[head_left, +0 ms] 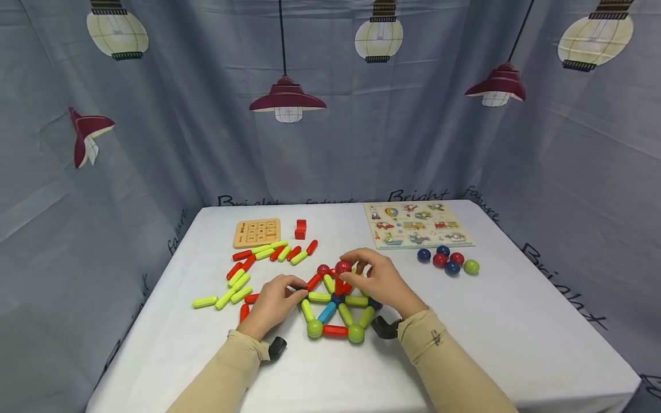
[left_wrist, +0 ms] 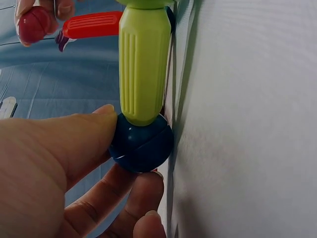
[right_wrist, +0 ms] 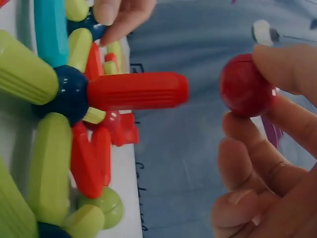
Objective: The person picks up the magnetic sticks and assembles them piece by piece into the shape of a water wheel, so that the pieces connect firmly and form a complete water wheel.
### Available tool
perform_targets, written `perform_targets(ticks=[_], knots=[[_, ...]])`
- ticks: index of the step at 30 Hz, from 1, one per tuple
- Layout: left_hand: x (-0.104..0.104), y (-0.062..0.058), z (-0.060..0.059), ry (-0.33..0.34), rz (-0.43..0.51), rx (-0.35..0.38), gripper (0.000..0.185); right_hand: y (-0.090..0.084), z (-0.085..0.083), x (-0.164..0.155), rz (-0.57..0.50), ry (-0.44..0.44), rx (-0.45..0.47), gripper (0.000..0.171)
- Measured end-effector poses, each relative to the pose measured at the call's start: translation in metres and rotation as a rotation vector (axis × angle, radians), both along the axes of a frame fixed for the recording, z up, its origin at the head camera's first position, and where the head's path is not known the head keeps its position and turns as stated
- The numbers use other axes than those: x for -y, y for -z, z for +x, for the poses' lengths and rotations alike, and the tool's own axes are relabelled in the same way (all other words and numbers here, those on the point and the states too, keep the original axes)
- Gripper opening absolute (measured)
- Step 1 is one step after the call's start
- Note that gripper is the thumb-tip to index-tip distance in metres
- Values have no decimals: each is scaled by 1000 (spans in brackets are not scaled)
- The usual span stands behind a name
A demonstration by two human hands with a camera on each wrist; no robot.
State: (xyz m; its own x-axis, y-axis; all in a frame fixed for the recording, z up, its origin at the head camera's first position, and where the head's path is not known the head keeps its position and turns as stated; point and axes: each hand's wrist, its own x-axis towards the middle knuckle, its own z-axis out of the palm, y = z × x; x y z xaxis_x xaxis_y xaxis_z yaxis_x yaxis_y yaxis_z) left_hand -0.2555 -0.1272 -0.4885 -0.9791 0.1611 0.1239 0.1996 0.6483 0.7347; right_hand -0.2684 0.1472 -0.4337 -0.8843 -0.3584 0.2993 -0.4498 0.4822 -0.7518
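Your left hand (head_left: 273, 304) pinches a dark blue ball (left_wrist: 141, 146) at the left corner of the rod model (head_left: 335, 331), thumb on one side and fingers curled on the other; a yellow-green rod (left_wrist: 143, 67) runs out of that ball. Your right hand (head_left: 379, 281) holds a red ball (right_wrist: 246, 85) between thumb and fingers. It is above the model, just apart from the tip of an upright red rod (right_wrist: 138, 90), which stands on the dark blue middle ball (right_wrist: 72, 94).

The model lies on the table (head_left: 516, 327), about midway between its left and right edges. On the side facing you, two green balls (head_left: 356, 333) are joined by a red rod, and a light blue rod (head_left: 327, 312) runs from the left one to the middle ball.

Loose red and yellow-green rods (head_left: 238, 279) lie toward the table's left edge. By the far left corner is a wooden number board (head_left: 257, 232), with a red block (head_left: 300, 229) to its right. A picture board (head_left: 418, 225) lies by the far right corner, and six loose balls (head_left: 440, 260) sit just in front of it.
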Motion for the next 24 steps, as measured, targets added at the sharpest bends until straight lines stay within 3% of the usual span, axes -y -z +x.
perform_targets(ticks=[5,10,13,16,19,21,24], knots=[[-1,3,0,10,-10,-6,17,5,0,9,99,-9,4,37],[3,-1,-1,-9,-54,-17,19,5,-3,5,107,-40,18,49],[10,-7,-2,-75,-157,-76,20,8,-5,-10,100,-14,66,42],[22,-16,-3,-213,-317,-114,21,16,-6,-33,127,31,148,28],[34,-20,-3,-292,-447,-51,28,30,-7,-50,163,1,213,21],[38,-19,-3,-268,-469,15,34,41,-8,-58,152,-46,256,21],[40,-18,-3,-210,-421,69,44,53,-10,-62,97,-59,292,18]])
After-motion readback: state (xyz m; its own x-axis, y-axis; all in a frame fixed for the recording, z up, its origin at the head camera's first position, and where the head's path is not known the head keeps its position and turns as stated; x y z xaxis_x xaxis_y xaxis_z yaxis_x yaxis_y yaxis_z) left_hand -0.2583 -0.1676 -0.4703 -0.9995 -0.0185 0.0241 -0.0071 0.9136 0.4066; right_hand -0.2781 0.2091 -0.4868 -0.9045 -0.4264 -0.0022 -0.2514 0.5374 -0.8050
